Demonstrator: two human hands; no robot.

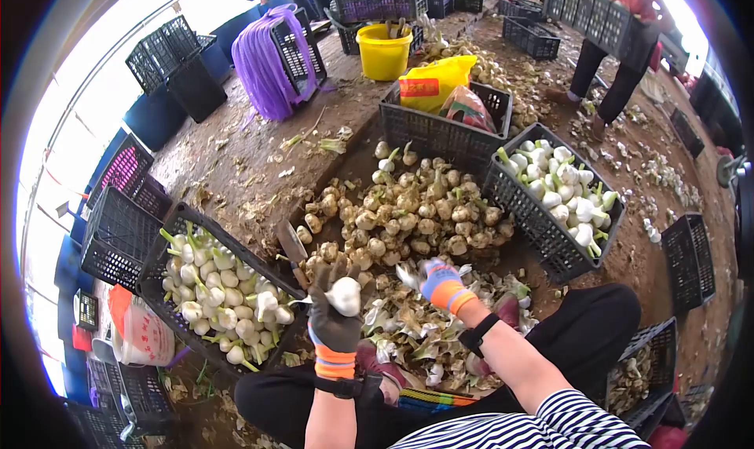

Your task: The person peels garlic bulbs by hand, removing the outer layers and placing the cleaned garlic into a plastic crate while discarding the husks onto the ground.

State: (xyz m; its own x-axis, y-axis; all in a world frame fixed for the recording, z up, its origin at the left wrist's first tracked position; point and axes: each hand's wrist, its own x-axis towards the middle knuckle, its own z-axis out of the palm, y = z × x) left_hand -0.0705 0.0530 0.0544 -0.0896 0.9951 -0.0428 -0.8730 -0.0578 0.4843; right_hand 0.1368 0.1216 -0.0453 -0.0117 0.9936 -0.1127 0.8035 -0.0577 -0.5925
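Observation:
My left hand [334, 323], in a dark-palmed glove with an orange cuff, is closed on a peeled white garlic bulb [344, 296]. My right hand [446, 284], in a blue and orange glove, is closed, with a pale, blurred thing at its fingertips that I cannot make out. Below both hands lies a heap of stripped garlic skins [420, 323]. Beyond them is a pile of brownish unpeeled garlic bulbs [416, 213]. To the left, a black crate [267, 262] holds white bulbs with green stems; a second black crate [542, 233] of white bulbs stands to the right.
A flat blade-like tool [291, 242] leans by the pile. Behind it stand a black crate [440, 137] with a yellow bag [437, 82], a yellow bucket [384, 56] and purple strapping [269, 64]. A person [601, 76] carries a crate at upper right. Skins litter the floor.

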